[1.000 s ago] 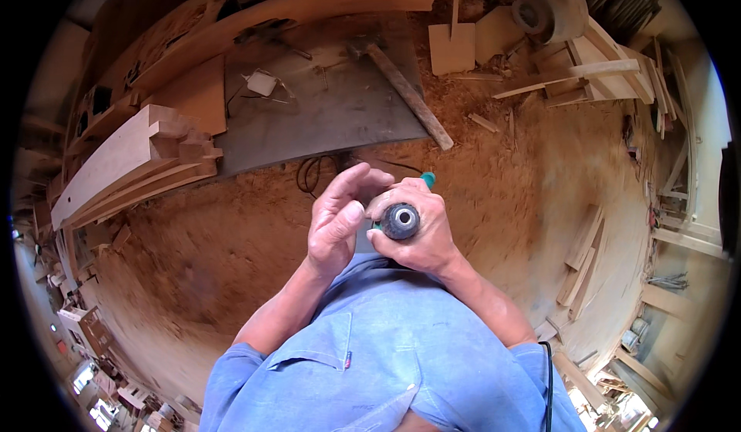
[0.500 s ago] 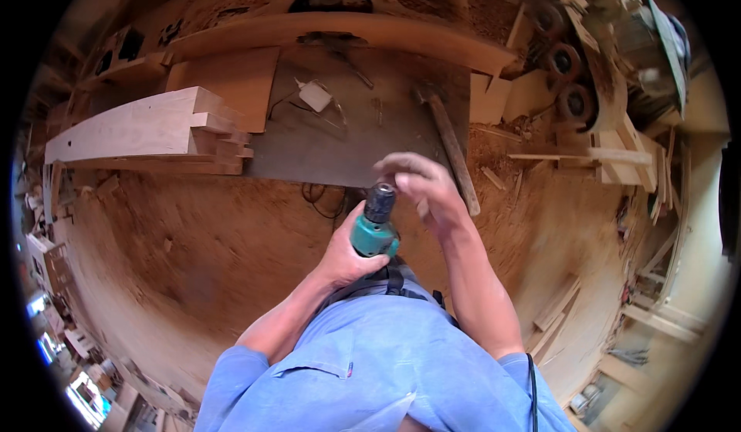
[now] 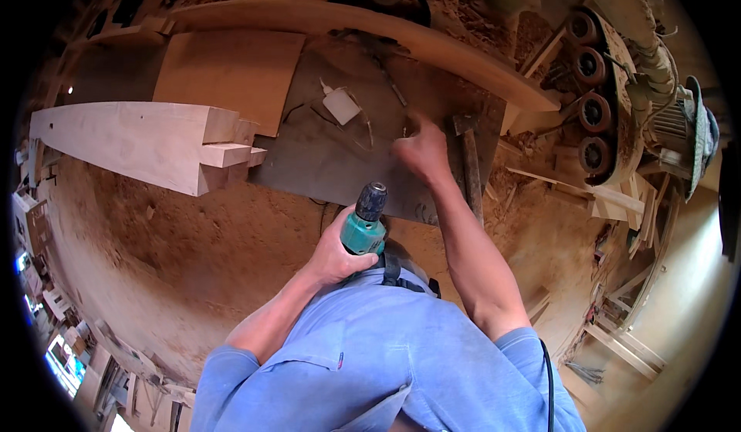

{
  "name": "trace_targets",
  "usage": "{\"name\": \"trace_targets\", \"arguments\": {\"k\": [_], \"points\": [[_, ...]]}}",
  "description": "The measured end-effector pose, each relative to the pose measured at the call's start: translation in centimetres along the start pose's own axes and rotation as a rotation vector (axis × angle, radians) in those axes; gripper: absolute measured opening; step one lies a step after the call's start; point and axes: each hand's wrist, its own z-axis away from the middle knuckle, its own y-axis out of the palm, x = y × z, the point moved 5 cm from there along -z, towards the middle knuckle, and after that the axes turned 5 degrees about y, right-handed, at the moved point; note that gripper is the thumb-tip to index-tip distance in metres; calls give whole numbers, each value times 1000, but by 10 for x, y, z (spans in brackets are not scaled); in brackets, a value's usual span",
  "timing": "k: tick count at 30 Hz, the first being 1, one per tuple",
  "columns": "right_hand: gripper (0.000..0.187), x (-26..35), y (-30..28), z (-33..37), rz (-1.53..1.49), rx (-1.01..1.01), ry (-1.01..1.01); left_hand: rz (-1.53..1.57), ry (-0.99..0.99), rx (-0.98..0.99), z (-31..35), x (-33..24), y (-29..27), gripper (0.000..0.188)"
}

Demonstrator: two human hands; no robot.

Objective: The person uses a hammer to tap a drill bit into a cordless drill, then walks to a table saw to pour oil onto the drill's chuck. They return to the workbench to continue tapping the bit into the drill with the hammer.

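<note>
My left hand (image 3: 333,253) is wrapped round the body of a teal power drill (image 3: 363,234), held close to my waist. Its black chuck (image 3: 372,200) points up and away from me, and I see no bit standing out of it. Over the dark worktop (image 3: 309,158), my right hand (image 3: 423,151) has its fingers drawn together; what they hold, if anything, is too small to make out. A hammer (image 3: 472,166) lies just to the right of that hand. On its left is a white plastic bottle (image 3: 340,106) with a thin nozzle, beside a loop of thin cord or wire.
A thick pale timber with cut tenons (image 3: 170,143) rests at the left. Behind it is a brown board (image 3: 224,73). A long plank (image 3: 370,35) runs along the worktop's far side. At the right stands a machine with several rollers (image 3: 592,113). Sawdust covers the floor (image 3: 193,239).
My right hand has left the drill's chuck and reached forward over the worktop, its fingers closing. The drill stays in my left hand. The whole view has turned and shifted slightly.
</note>
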Motion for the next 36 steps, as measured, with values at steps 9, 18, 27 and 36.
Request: {"name": "trace_targets", "arguments": {"k": [9, 18, 27, 36], "points": [[18, 28, -59, 72, -964, 378, 46, -36, -19, 35, -7, -15, 14, 89], [10, 24, -89, 103, -662, 398, -94, -119, 7, 70, -1, -15, 46, 89], [11, 8, -110, 112, -362, 403, -163, -182, -13, 44, 5, -6, 72, 89], [5, -13, -112, 98, -412, 487, -25, -228, -25, -2, 6, 10, 79, 89]]}}
